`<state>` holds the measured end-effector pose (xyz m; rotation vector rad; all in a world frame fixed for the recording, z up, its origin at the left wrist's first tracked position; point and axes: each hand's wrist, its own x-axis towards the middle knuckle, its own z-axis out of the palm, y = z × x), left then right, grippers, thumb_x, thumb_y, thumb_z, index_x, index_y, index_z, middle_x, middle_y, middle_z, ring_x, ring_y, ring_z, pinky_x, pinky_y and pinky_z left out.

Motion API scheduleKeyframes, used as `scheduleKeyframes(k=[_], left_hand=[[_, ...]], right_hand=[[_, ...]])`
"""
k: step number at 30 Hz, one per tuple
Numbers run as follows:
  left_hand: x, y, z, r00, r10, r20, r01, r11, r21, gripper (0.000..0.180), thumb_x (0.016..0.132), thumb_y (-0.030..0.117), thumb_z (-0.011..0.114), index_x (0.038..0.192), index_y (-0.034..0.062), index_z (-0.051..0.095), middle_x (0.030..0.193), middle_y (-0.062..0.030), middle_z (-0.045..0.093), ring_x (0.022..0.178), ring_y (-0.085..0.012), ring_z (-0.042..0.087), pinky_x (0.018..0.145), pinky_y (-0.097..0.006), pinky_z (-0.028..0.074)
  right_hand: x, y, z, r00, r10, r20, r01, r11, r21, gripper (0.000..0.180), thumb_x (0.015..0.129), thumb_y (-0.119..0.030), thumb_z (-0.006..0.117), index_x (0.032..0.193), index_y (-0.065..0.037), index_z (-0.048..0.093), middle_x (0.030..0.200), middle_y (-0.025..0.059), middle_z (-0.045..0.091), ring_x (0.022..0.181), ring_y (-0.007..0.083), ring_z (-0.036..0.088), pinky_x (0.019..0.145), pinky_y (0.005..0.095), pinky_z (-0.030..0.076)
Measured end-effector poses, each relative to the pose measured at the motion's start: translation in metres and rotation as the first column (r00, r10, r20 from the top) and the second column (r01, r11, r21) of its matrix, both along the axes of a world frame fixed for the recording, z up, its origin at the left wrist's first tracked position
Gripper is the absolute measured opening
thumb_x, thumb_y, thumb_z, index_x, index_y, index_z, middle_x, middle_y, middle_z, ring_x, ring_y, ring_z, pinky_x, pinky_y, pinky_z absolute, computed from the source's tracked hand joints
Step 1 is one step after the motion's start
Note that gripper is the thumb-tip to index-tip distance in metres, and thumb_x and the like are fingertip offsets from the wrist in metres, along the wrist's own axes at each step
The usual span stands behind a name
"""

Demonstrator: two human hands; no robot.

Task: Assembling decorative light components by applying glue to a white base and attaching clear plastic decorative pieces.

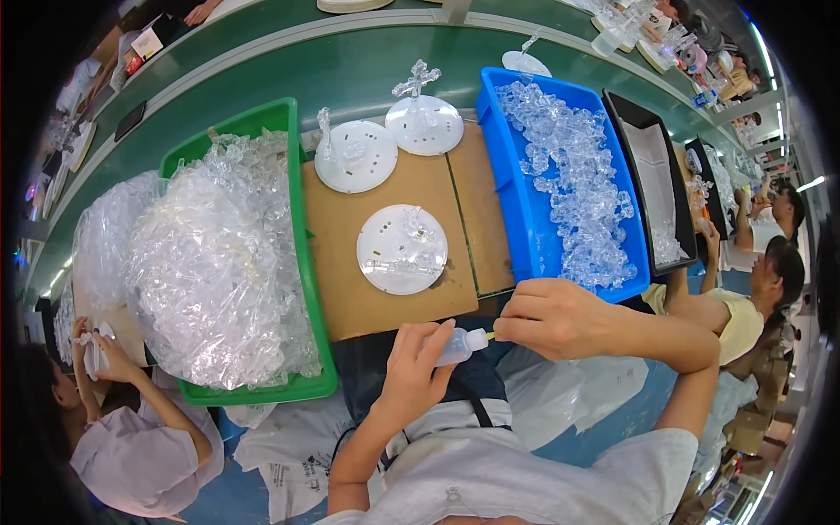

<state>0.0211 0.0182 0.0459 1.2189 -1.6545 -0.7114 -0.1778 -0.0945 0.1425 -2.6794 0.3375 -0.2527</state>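
My left hand [411,372] is closed around a small translucent plastic bottle [453,347] with a white top, tilted to the right over my lap. The fingertips of my right hand [556,322] pinch a thin yellowish piece [490,335] at the bottle's tip; whether it is a stick or a nozzle cannot be made out. Beyond my hands, a round white disc [376,278] lies on a brown board [341,302], with clear plastic parts on it. Farther back stand two more discs, one with a clear cross-shaped piece [417,80] upright on it.
A green bin [319,350] heaped with clear plastic film bags stands left. On the right, a blue bin [516,219] holds many clear pieces, beside a black tray [687,254]. Co-workers sit on both sides: a person [144,446] at left, another [735,315] at right.
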Motion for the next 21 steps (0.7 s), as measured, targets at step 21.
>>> scheduleKeyframes(k=[21], left_hand=[[-0.008, -0.014, 0.023, 0.940, 0.334, -0.071, -0.319, 0.933, 0.164, 0.042, 0.071, 0.006, 0.076, 0.109, 0.0007, 0.057, 0.097, -0.0174, 0.057, 0.086, -0.0321, 0.058, 0.077, -0.036, 0.046]], right_hand=[[-0.045, -0.112, 0.032, 0.839, -0.529, 0.128, 0.531, 0.847, 0.021, 0.032, 0.080, -0.024, 0.070, 0.106, -0.006, 0.066, 0.104, 0.0122, 0.066, 0.096, 0.0296, 0.062, 0.085, 0.0365, 0.048]])
